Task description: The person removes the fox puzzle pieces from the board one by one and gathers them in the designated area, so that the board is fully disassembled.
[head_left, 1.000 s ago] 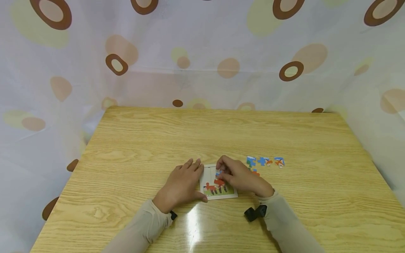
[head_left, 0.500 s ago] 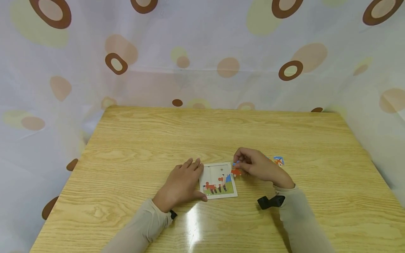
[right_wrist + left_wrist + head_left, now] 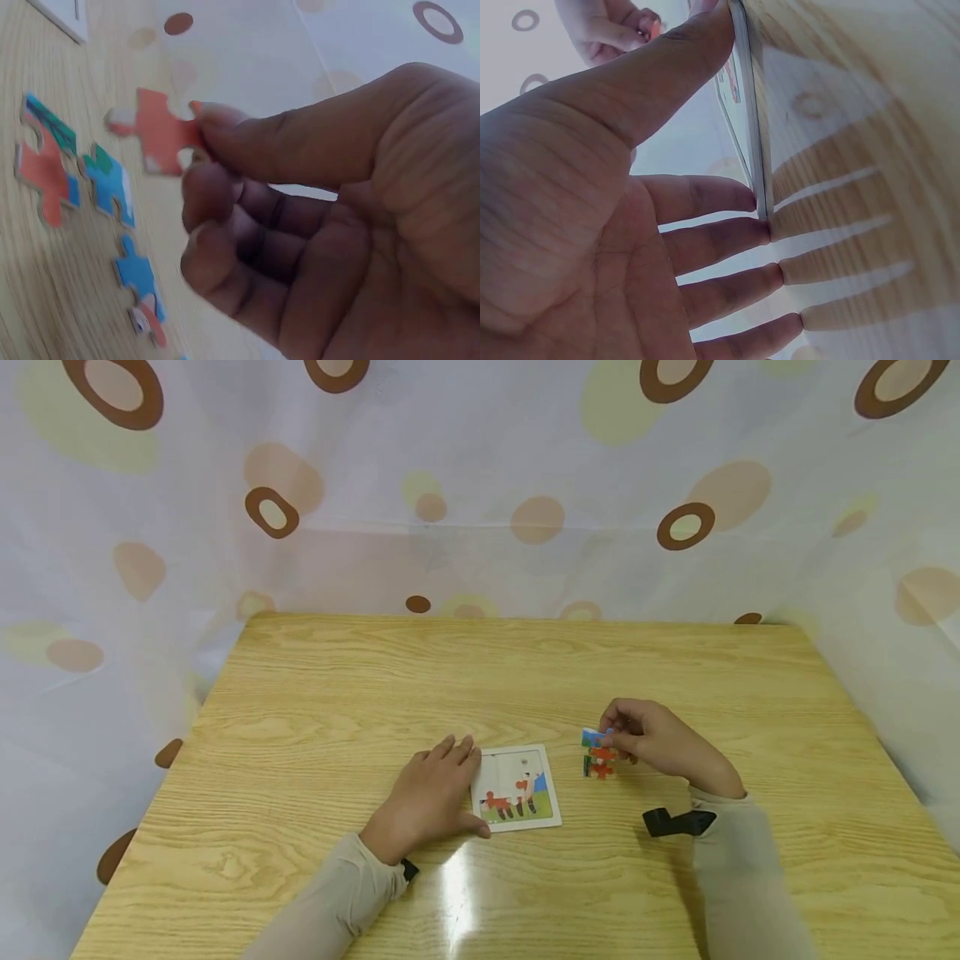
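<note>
My right hand [image 3: 663,743] pinches a red puzzle piece [image 3: 161,135] between thumb and index finger, above the table right of the puzzle board. Its other fingers are curled in. Below it lie loose pieces: a red one with a green corner [image 3: 45,169], a green-and-blue one [image 3: 109,184] and a blue one with an orange-and-white part [image 3: 139,277]. My left hand [image 3: 427,797] rests at the left side of the white-framed puzzle board [image 3: 525,827], fingers straight and spread. In the left wrist view, its thumb [image 3: 682,64] and fingertips meet the board's edge. Fitted pieces [image 3: 517,806] show a red animal's legs along the board's lower part.
The wooden table [image 3: 337,693] stretches out around the board. A patterned cloth [image 3: 480,485] hangs behind it and at both sides. Bright glare [image 3: 457,893] lies on the tabletop in front of the board.
My right hand has moved right, from over the board to above the loose pieces, carrying the red puzzle piece. The upper part of the board came into view. My left hand stayed put.
</note>
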A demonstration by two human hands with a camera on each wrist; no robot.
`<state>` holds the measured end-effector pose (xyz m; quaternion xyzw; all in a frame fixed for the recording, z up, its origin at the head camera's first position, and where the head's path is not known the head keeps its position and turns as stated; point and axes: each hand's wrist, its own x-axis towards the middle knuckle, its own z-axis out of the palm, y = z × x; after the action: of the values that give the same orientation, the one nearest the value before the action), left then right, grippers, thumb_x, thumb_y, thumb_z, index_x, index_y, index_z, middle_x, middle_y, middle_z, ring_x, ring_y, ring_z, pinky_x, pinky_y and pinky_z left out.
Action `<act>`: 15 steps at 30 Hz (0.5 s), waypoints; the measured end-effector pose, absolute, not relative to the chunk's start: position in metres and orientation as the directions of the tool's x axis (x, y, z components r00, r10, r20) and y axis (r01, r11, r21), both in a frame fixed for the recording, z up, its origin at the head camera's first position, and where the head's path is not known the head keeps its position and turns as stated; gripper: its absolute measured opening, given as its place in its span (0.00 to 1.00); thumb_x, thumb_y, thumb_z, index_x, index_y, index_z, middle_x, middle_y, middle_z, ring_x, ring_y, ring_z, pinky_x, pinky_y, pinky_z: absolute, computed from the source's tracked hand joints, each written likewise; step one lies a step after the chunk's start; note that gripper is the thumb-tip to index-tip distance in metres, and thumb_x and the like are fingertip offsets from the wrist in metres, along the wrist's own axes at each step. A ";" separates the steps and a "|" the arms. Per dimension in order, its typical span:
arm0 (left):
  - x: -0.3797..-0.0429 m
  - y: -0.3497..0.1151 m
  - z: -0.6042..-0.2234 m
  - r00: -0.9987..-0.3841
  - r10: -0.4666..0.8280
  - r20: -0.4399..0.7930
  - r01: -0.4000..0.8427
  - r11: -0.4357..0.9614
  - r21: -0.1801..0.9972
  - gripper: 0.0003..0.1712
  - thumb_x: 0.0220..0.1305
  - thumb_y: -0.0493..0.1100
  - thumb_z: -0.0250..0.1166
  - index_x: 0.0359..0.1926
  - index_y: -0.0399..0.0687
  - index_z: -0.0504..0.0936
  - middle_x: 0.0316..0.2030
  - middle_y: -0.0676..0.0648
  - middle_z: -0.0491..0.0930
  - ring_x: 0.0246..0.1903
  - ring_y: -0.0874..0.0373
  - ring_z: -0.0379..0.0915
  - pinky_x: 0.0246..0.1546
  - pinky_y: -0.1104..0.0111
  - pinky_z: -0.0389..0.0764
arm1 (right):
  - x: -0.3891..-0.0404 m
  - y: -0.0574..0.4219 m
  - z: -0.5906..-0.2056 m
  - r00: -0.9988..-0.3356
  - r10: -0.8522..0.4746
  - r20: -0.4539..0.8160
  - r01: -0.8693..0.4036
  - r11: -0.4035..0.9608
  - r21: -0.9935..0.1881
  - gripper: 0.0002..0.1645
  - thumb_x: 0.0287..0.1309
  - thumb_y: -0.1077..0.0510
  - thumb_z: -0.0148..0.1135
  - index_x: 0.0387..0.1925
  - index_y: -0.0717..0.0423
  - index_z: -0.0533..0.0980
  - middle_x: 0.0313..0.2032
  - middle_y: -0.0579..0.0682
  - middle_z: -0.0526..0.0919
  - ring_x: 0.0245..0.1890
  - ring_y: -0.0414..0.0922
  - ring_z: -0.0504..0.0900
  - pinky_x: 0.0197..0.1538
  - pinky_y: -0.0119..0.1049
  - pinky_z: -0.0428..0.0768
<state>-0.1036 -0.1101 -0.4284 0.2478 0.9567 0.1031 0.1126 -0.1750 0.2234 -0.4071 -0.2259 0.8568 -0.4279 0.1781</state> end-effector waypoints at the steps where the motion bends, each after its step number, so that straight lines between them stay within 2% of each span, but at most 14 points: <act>1: -0.104 -0.110 -0.428 -0.852 0.497 -0.164 0.451 0.856 0.254 0.62 0.50 0.70 0.77 0.75 0.38 0.67 0.75 0.38 0.63 0.75 0.39 0.57 0.66 0.45 0.70 | -0.175 0.226 -0.406 -0.834 -0.539 -0.117 -0.241 0.546 -0.802 0.01 0.72 0.67 0.59 0.40 0.62 0.77 0.28 0.53 0.78 0.23 0.45 0.74 0.27 0.36 0.76; 4: -0.103 -0.110 -0.427 -0.851 0.497 -0.169 0.449 0.856 0.257 0.62 0.51 0.70 0.76 0.76 0.38 0.66 0.76 0.38 0.63 0.75 0.39 0.56 0.66 0.45 0.69 | -0.175 0.234 -0.406 -0.828 -0.543 -0.140 -0.254 0.586 -0.769 0.02 0.72 0.67 0.59 0.40 0.61 0.77 0.28 0.51 0.78 0.23 0.45 0.74 0.27 0.35 0.75; 11: -0.104 -0.110 -0.427 -0.851 0.495 -0.178 0.444 0.857 0.260 0.61 0.51 0.70 0.77 0.76 0.38 0.66 0.76 0.38 0.62 0.75 0.39 0.56 0.67 0.45 0.68 | -0.175 0.244 -0.405 -0.816 -0.540 -0.206 -0.236 0.637 -0.734 0.04 0.70 0.72 0.55 0.43 0.65 0.76 0.29 0.50 0.77 0.24 0.42 0.72 0.28 0.34 0.73; 15: -0.104 -0.110 -0.427 -0.850 0.495 -0.179 0.445 0.857 0.259 0.62 0.51 0.70 0.76 0.76 0.38 0.66 0.76 0.38 0.62 0.75 0.39 0.56 0.67 0.45 0.69 | -0.176 0.245 -0.408 -0.821 -0.525 -0.223 -0.234 0.667 -0.708 0.04 0.66 0.73 0.56 0.39 0.65 0.74 0.28 0.49 0.77 0.24 0.42 0.71 0.28 0.34 0.71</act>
<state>-0.1044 -0.1100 -0.4272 0.2457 0.9561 0.1044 0.1206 -0.1760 0.2455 -0.4079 -0.2134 0.8886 -0.3479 0.2092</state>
